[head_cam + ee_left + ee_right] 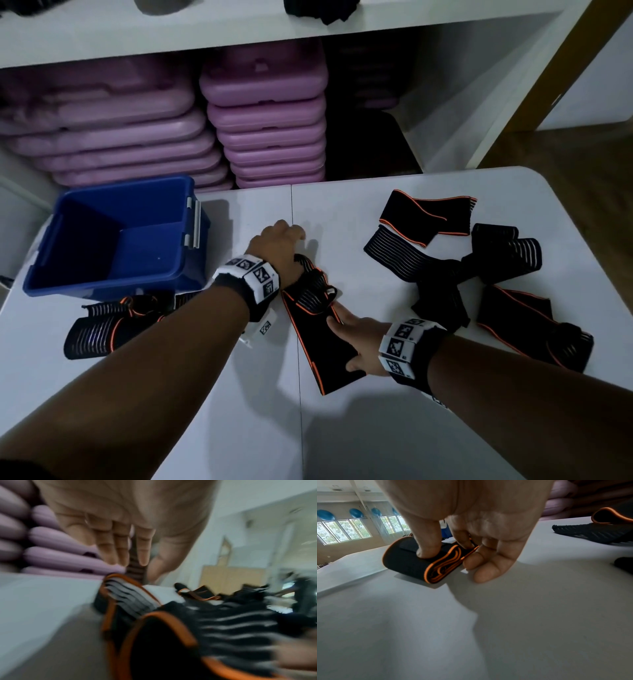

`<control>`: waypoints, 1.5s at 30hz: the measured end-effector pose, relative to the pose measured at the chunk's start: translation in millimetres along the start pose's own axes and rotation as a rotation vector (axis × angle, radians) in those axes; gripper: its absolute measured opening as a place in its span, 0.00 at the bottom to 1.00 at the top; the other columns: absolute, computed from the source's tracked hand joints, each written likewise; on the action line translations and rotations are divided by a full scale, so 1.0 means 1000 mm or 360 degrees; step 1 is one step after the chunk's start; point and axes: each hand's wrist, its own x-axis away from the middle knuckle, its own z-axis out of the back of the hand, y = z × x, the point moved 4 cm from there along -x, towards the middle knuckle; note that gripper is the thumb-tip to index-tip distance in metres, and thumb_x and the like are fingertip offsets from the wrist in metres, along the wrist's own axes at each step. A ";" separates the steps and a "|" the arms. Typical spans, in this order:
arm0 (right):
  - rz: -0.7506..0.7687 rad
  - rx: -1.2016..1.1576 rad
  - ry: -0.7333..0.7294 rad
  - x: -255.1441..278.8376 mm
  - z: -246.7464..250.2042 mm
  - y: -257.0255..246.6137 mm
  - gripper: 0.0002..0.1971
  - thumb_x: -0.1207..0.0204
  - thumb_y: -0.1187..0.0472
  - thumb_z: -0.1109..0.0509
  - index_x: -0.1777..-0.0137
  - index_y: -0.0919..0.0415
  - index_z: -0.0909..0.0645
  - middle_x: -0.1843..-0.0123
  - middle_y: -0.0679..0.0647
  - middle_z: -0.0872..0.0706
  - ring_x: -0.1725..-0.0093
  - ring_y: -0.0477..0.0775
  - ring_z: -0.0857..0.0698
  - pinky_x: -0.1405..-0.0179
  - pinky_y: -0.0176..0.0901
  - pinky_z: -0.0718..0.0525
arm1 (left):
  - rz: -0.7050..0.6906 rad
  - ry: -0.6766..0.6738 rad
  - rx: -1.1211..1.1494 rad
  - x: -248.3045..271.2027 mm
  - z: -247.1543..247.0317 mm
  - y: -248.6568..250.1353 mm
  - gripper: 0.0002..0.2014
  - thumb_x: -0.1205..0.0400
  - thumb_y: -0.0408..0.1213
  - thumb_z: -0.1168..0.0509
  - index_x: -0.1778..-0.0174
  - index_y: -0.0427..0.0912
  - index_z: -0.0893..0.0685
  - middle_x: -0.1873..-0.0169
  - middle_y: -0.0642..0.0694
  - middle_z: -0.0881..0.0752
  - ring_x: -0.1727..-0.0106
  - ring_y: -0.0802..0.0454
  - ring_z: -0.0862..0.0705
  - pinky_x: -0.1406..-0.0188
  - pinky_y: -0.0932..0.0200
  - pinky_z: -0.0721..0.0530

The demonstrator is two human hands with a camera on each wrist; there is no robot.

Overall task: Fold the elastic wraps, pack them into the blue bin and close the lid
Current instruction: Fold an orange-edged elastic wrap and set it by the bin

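A black elastic wrap [318, 346] with orange edging lies slantwise on the white table [239, 394], near the middle. My left hand [284, 240] pinches its grey-striped end [135, 566] between fingers and thumb and holds it up off the table. My right hand [356, 339] holds the wrap's near, folded part [407, 561], thumb [428, 550] on top and forefinger at the orange edge, the other fingertips on the table. The blue bin [154, 243] stands open and looks empty at the left, beside my left forearm. No lid shows.
Another wrap [113, 322] lies in front of the bin. Several loose wraps [445, 246] are heaped on the table's right half. Stacked purple boards [267, 113] fill the shelf behind the table. The table's right edge [561, 212] drops to a wooden floor.
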 end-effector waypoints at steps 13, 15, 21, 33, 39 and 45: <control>-0.0023 0.0012 -0.0110 0.003 0.001 -0.001 0.45 0.19 0.50 0.31 0.14 0.52 0.59 0.15 0.50 0.73 0.24 0.62 0.29 0.23 0.52 0.30 | -0.0181 0.0110 -0.0463 0.041 -0.039 0.019 0.19 0.21 0.45 0.39 0.35 0.45 0.23 0.35 0.44 0.20 0.35 0.41 0.22 0.40 0.48 0.26; -0.0027 0.0010 -0.0122 0.003 0.002 -0.001 0.44 0.19 0.51 0.31 0.14 0.52 0.59 0.15 0.50 0.74 0.24 0.62 0.28 0.24 0.52 0.29 | -0.0060 0.0127 -0.0347 0.037 -0.033 0.011 0.16 0.21 0.44 0.40 0.39 0.45 0.21 0.41 0.46 0.18 0.41 0.42 0.20 0.43 0.49 0.25; -0.0034 -0.0016 -0.0129 0.002 0.002 -0.001 0.44 0.19 0.51 0.31 0.14 0.51 0.59 0.15 0.50 0.74 0.25 0.60 0.26 0.25 0.49 0.29 | 0.0234 0.0177 -0.0192 0.015 -0.016 -0.011 0.15 0.20 0.49 0.40 0.42 0.46 0.21 0.47 0.46 0.18 0.47 0.41 0.18 0.47 0.48 0.22; -0.0011 -0.0009 -0.0100 0.000 -0.001 0.000 0.44 0.19 0.50 0.32 0.14 0.51 0.59 0.15 0.49 0.74 0.21 0.60 0.31 0.23 0.49 0.31 | 0.0235 0.0393 -0.0004 0.049 0.006 -0.004 0.21 0.26 0.38 0.32 0.36 0.46 0.24 0.41 0.43 0.23 0.44 0.40 0.21 0.45 0.44 0.19; 0.0017 -0.0042 -0.0100 -0.003 -0.004 0.004 0.45 0.20 0.52 0.32 0.14 0.52 0.60 0.16 0.48 0.76 0.18 0.58 0.35 0.21 0.49 0.33 | -0.0256 -0.0113 0.0152 0.133 -0.060 0.054 0.14 0.25 0.50 0.33 0.47 0.51 0.16 0.50 0.52 0.16 0.48 0.48 0.16 0.49 0.55 0.18; 0.0075 -0.0130 -0.0030 -0.005 -0.005 0.008 0.44 0.20 0.52 0.30 0.13 0.53 0.57 0.14 0.47 0.70 0.14 0.54 0.46 0.18 0.49 0.38 | -0.0194 -0.0122 -0.0068 0.163 -0.097 0.060 0.32 0.29 0.65 0.34 0.35 0.47 0.20 0.39 0.50 0.15 0.38 0.48 0.17 0.39 0.50 0.20</control>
